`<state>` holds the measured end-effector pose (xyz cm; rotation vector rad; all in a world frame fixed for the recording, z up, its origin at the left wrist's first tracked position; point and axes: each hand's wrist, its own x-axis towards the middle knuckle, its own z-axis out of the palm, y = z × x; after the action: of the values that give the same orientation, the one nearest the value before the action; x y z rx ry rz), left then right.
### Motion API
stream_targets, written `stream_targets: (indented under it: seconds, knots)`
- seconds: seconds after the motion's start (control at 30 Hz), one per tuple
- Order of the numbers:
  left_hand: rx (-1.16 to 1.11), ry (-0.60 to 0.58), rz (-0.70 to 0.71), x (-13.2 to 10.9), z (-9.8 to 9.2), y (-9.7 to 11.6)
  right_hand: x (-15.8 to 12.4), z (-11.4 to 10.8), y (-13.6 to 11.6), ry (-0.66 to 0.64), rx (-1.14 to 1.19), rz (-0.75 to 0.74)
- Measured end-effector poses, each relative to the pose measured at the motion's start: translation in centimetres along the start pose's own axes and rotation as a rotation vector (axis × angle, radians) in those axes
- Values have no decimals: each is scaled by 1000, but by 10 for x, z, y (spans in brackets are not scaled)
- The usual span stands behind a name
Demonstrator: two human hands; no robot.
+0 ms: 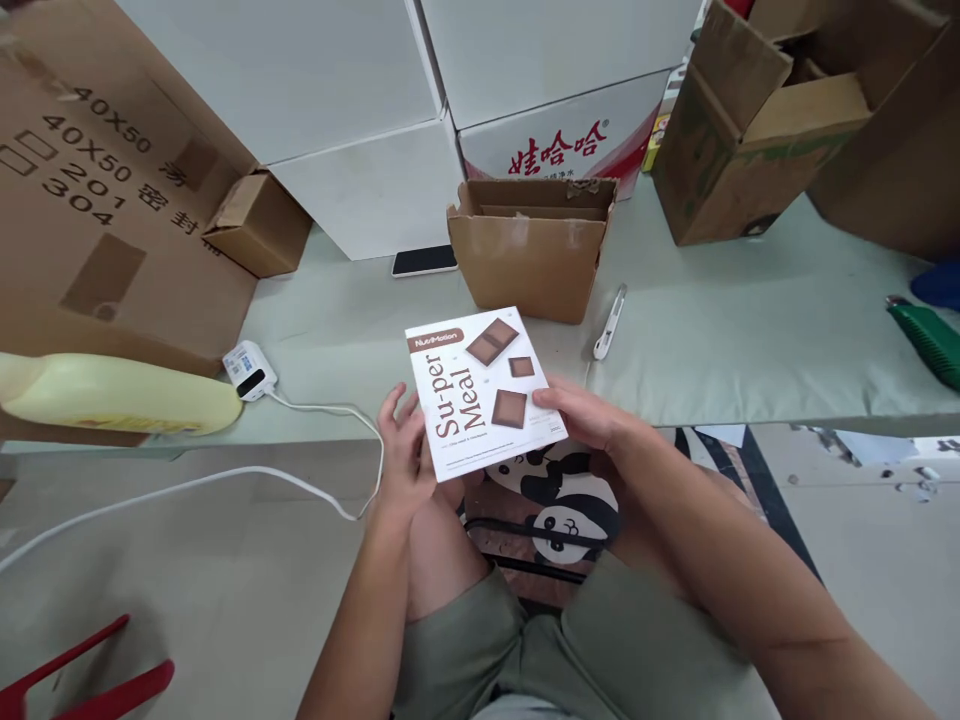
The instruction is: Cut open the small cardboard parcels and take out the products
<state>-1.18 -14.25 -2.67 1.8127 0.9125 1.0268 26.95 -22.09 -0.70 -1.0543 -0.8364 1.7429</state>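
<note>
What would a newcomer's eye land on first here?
Probably the white Su-per Meal pack at center, gripped by the right hand, with the left hand at its left edge. Then the open cardboard box just beyond it, and the pale-yellow bottle at far left.

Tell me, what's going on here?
A seated person is holding up a white "Su-per Meal" pack at the table's front edge. The right hand grips it, thumb on the printed face; the left hand is at its other side, fingers partly hidden. Beyond it stands an open cardboard box, with a utility knife lying to its right.
</note>
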Motion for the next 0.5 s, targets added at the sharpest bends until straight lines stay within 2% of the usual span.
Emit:
stream_targets:
  seconds: [0.07, 0.13, 0.2, 0.3, 0.37, 0.43, 0.5]
  knots:
    - [-150, -4, -56, 0, 4, 7, -1, 1, -2, 102, -65, -170]
    - [-281, -56, -116, 3, 13, 16, -2, 5, -3, 194, -179, -317]
    - [-285, -101, -107, 10, 23, 24, -5, 10, -3, 257, -289, -392]
    - [-235, -42, 43, 30, 31, 36, -15, 22, -4, 276, -441, -430]
    - [-265, -38, 186, 54, 31, 51, -23, 30, -13, 315, -526, -459]
    - [-307, -107, 334, 89, 29, 72, -26, 34, -34, 416, -572, -522]
    - [-318, -124, 470, 132, 28, 97, -19, 32, -70, 517, -634, -608]
